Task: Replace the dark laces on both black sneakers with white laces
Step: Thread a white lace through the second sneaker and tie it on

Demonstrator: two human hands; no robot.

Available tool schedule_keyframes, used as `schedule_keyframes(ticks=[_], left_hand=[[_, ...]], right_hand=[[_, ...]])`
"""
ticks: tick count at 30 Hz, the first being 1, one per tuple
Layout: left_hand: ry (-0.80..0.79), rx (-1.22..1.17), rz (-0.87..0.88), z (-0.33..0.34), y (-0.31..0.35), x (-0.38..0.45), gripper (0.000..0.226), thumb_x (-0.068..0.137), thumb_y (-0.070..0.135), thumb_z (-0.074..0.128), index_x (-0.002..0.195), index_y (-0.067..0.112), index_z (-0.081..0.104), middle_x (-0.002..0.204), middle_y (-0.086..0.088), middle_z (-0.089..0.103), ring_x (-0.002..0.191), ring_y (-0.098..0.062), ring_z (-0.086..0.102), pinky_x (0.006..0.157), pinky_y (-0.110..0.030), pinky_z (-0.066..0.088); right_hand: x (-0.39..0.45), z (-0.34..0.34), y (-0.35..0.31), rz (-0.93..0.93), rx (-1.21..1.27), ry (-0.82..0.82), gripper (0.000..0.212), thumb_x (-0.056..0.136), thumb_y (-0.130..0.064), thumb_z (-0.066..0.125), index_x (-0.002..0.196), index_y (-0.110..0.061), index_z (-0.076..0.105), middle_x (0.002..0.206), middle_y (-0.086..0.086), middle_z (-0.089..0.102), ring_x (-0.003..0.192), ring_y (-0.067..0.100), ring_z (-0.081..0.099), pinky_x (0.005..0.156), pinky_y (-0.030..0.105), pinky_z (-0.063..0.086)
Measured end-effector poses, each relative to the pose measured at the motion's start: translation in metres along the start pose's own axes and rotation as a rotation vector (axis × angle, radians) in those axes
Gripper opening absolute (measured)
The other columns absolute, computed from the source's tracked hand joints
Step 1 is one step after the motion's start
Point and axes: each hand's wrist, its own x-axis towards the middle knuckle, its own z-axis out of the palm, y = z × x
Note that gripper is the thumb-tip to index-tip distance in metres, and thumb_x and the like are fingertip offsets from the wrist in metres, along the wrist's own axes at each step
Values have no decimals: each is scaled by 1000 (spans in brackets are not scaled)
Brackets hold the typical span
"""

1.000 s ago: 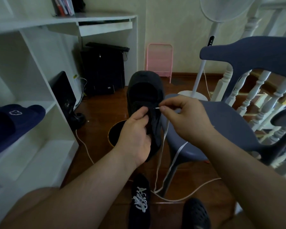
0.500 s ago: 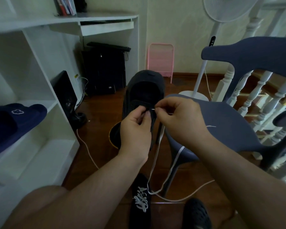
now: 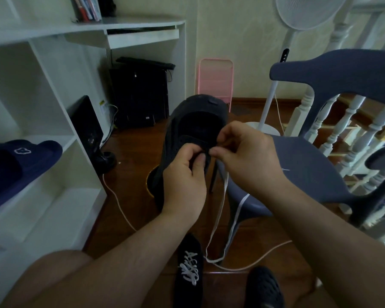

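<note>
I hold a black sneaker (image 3: 193, 121) up in front of me, heel end away from me. My left hand (image 3: 185, 176) grips its side, thumb and forefinger pinching the eyelet flap. My right hand (image 3: 245, 158) pinches the tip of a white lace (image 3: 220, 210) against that flap, fingertips touching those of the left. The lace hangs in a loop down to the floor. The second black sneaker (image 3: 189, 270), laced in white, lies on the floor between my legs.
A blue-grey chair (image 3: 320, 174) stands right beside my right arm. White shelves (image 3: 53, 152) at left carry a navy slipper (image 3: 20, 161). A standing fan (image 3: 273, 90), a pink rack (image 3: 216, 78), a white cable (image 3: 120, 205) and a black clog (image 3: 265, 287) are around.
My right hand moved left until its fingertips met the left hand at the eyelet flap. The sneaker tilted slightly left and the hanging lace swung with it.
</note>
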Motion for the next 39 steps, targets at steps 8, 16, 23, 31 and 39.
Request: schedule_keyframes(ticks=[8,16,23,31,39], left_hand=[[-7,-54,46,-4,-4,3,14,110,24,51,98,29,55,82,8,60,78,-4,61,63,-15,46],[-38,120,222,-11,-8,5,19,104,1,55,101,16,65,93,-2,66,88,-5,62,75,-10,48],[-221,-54,274,-20,8,1,24,105,20,46,97,39,58,101,3,68,94,-18,67,81,-50,56],[-305,208,476,-38,14,6,14,102,22,59,106,26,72,109,8,58,99,-7,57,85,-17,49],[-288,565,379,-42,-4,23,18,104,35,56,119,34,67,137,6,50,109,-21,58,76,-36,52]], right_hand=[[-5,7,0,-226,-219,-189,33,86,-57,63,83,-24,59,100,-9,53,89,9,51,74,24,45],[-10,7,5,-182,-195,-112,42,87,-57,63,89,-17,76,97,-6,58,86,8,54,71,25,45],[-3,3,7,-77,-162,22,34,92,-42,50,72,-16,58,76,-2,54,68,17,50,60,40,44],[-2,-10,23,126,-86,106,33,93,-28,59,62,-18,53,65,-2,52,63,14,51,58,34,43],[-3,-6,16,95,-114,55,38,93,-29,60,58,-20,48,58,-2,47,53,14,46,52,36,43]])
